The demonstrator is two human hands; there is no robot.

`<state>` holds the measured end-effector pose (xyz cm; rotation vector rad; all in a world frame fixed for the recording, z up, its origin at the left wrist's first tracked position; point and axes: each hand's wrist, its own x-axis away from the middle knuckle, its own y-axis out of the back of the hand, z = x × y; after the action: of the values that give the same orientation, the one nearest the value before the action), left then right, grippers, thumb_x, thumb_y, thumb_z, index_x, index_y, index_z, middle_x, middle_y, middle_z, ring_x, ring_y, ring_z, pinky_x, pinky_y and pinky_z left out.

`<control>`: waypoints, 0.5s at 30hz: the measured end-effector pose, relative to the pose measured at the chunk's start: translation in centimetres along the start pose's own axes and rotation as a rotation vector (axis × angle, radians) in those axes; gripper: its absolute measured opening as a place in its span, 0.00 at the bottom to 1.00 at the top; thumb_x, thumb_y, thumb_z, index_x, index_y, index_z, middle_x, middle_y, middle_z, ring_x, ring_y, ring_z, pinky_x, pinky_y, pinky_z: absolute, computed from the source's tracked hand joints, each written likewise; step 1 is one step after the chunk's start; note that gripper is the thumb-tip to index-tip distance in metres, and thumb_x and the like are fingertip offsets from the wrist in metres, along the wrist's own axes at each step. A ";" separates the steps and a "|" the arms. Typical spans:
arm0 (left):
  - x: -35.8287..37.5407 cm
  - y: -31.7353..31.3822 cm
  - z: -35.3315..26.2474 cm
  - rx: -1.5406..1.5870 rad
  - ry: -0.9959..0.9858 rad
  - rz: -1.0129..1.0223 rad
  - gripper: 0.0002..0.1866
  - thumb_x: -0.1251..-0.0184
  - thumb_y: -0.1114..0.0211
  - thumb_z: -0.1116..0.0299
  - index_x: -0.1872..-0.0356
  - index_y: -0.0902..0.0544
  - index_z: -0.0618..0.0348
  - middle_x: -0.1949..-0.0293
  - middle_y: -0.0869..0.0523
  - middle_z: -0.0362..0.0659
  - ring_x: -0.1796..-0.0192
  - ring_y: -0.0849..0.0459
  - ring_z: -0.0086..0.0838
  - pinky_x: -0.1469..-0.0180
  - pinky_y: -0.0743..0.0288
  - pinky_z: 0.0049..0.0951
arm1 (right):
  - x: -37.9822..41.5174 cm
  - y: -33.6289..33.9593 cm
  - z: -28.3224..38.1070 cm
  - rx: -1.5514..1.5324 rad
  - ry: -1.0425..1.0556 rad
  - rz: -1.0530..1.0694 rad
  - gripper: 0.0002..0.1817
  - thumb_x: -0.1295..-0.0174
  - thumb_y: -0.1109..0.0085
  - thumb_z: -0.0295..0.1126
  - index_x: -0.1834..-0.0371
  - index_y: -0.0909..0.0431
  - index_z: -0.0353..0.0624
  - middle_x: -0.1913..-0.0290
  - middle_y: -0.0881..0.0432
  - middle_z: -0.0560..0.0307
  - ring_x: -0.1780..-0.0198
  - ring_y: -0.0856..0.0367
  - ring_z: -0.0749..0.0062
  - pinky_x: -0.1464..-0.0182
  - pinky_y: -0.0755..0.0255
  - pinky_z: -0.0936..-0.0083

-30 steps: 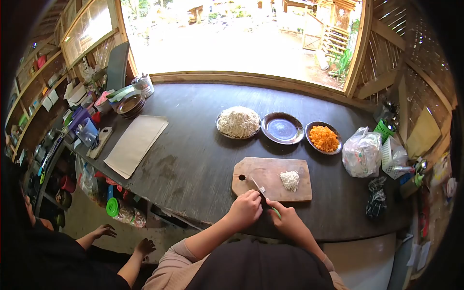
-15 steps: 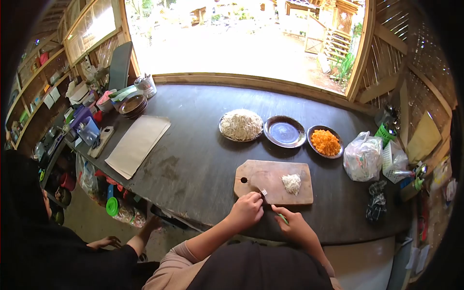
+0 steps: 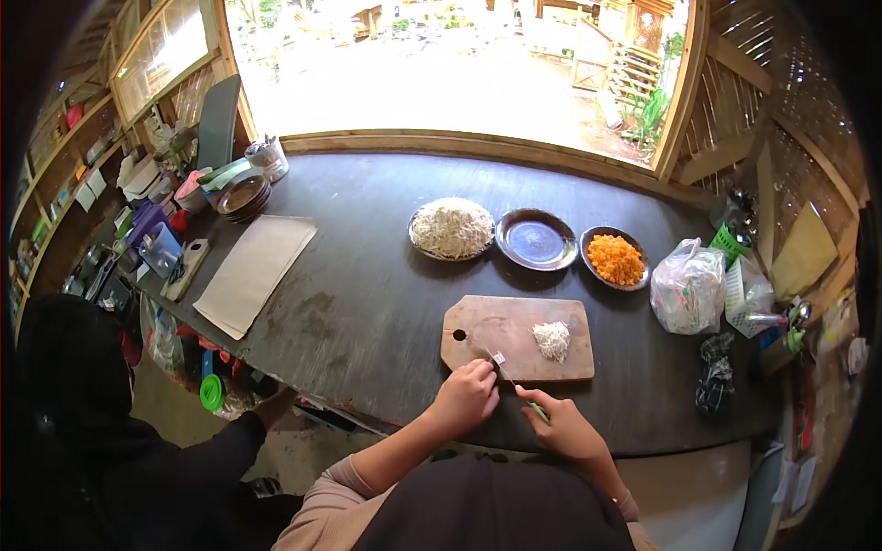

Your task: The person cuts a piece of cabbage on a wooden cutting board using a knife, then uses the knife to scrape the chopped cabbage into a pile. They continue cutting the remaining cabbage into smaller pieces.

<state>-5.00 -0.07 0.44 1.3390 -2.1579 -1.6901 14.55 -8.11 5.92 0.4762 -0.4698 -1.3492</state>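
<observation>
My right hand (image 3: 562, 424) is closed round the green handle of a knife (image 3: 536, 410), whose thin blade points up and left over the near edge of the wooden cutting board (image 3: 514, 317). Just left of the blade, my left hand (image 3: 467, 397) has its fingers bent together at that edge. A small pale piece (image 3: 498, 358) shows by its fingertips; what else the fingers hold is hidden. On the board's right half lies a little heap of white shreds (image 3: 551, 341).
Behind the board stand a plate heaped with white shreds (image 3: 452, 228), a dark plate (image 3: 536, 241) and a plate of orange pieces (image 3: 616, 260). A plastic bag (image 3: 687, 286) sits right, brown paper (image 3: 255, 275) left. Another person in black (image 3: 175, 459) is at left.
The other person's head and arm have moved; the hand seen at lower left is out of sight. My view has shifted slightly. My hands stay at the board's edge, knife still held.
</observation>
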 end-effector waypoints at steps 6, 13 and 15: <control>0.0 0.3 -0.3 0.011 0.028 0.012 0.12 0.40 0.35 0.68 0.62 0.18 0.69 0.54 0.17 0.53 0.45 0.19 0.45 0.40 0.26 0.40 | -1.6 -1.9 -0.6 -0.052 0.049 -0.081 0.17 0.32 0.42 0.29 0.40 0.23 0.46 0.69 0.19 0.34 0.69 0.19 0.39 0.65 0.26 0.63; 0.2 -0.1 0.1 0.011 0.013 -0.015 0.13 0.40 0.35 0.68 0.61 0.18 0.69 0.53 0.17 0.53 0.44 0.20 0.46 0.39 0.26 0.41 | -0.3 -1.0 -1.3 -0.073 0.132 -0.063 0.18 0.33 0.43 0.28 0.40 0.23 0.44 0.71 0.21 0.32 0.72 0.19 0.40 0.67 0.26 0.64; 0.1 0.2 -0.2 0.018 0.029 -0.003 0.13 0.40 0.35 0.68 0.61 0.17 0.69 0.53 0.17 0.53 0.44 0.20 0.46 0.39 0.27 0.40 | -0.6 -1.2 -1.1 -0.081 0.153 -0.064 0.18 0.33 0.43 0.28 0.40 0.23 0.44 0.72 0.21 0.31 0.72 0.19 0.41 0.68 0.26 0.64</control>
<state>-5.06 -0.27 0.59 1.3636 -2.1609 -1.6457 14.10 -7.68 4.30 0.5272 -0.2752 -1.3762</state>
